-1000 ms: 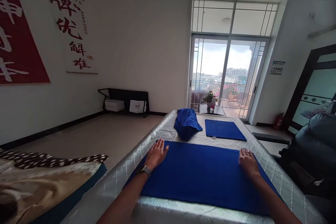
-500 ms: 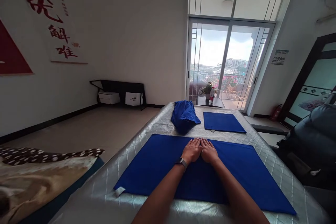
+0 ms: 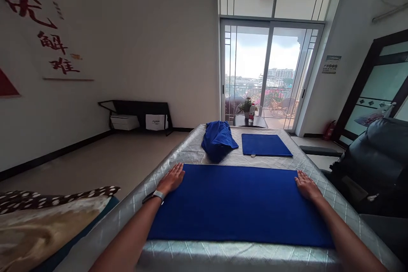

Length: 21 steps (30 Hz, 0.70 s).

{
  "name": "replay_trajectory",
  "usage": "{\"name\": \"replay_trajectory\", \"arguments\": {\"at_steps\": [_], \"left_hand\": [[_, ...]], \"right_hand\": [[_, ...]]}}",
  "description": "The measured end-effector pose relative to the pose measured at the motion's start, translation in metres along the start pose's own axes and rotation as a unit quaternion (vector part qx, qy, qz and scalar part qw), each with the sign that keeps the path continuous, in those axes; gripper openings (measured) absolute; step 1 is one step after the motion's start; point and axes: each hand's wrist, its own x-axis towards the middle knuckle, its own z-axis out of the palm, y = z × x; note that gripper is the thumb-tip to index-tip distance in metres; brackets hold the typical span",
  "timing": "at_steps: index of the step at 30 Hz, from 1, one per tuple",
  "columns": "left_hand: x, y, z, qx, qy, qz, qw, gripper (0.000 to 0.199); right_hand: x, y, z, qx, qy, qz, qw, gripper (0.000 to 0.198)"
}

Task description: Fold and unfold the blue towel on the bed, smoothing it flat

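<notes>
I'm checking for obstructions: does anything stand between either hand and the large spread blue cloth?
Nothing visible does: the left hand and right hand rest at the far corners of the large blue cloth. The bundled blue cloth and smaller blue cloth lie beyond it.

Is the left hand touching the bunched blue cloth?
Apart: in the head view, the silver cover shows between the left hand and the bunched blue cloth.

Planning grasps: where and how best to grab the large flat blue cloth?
Probably pinch the large blue cloth by its near edge's middle, from the wearer's side: it lies flat, edge straight and uncovered there, left hand and right hand at far corners.
</notes>
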Motion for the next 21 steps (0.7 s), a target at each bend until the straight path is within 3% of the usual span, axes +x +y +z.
{"name": "replay_trajectory", "arguments": {"at_steps": [7,13,17,21], "left_hand": [[0.002,0.009,0.004,0.01,0.009,0.002,1.0,0.063],[-0.006,0.014,-0.008,-0.002,0.045,-0.006,0.999,0.063],[-0.018,0.057,-0.03,-0.031,0.092,0.039,0.994,0.062],[-0.044,0.144,-0.034,-0.049,0.058,0.186,0.98,0.062]], "right_hand": [[-0.002,-0.01,0.002,-0.006,-0.001,0.006,1.0,0.067],[-0.012,-0.023,-0.019,-0.056,0.027,0.015,0.998,0.063],[-0.031,-0.082,-0.04,-0.06,0.055,-0.041,0.996,0.062],[-0.065,-0.183,-0.046,0.021,0.01,-0.143,0.989,0.064]]}}
